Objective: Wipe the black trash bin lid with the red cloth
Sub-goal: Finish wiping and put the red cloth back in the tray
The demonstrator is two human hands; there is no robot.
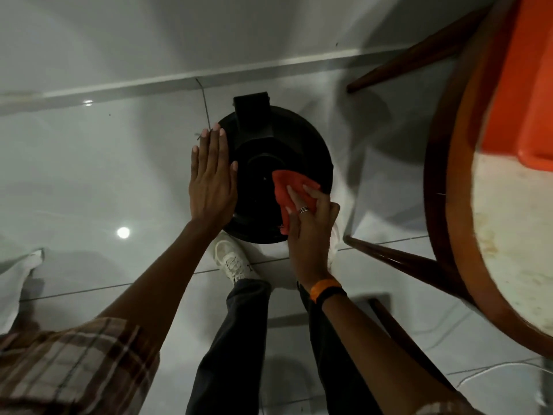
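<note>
On the pale tiled floor [89,163], the left hand [211,181] lies flat, fingers spread straight, against the left edge of the black trash bin lid [302,139]. On the lid's right side, the right hand [311,223] presses the red cloth [287,193], bunched under its fingers. A round wooden table [508,235] stands right.
</note>
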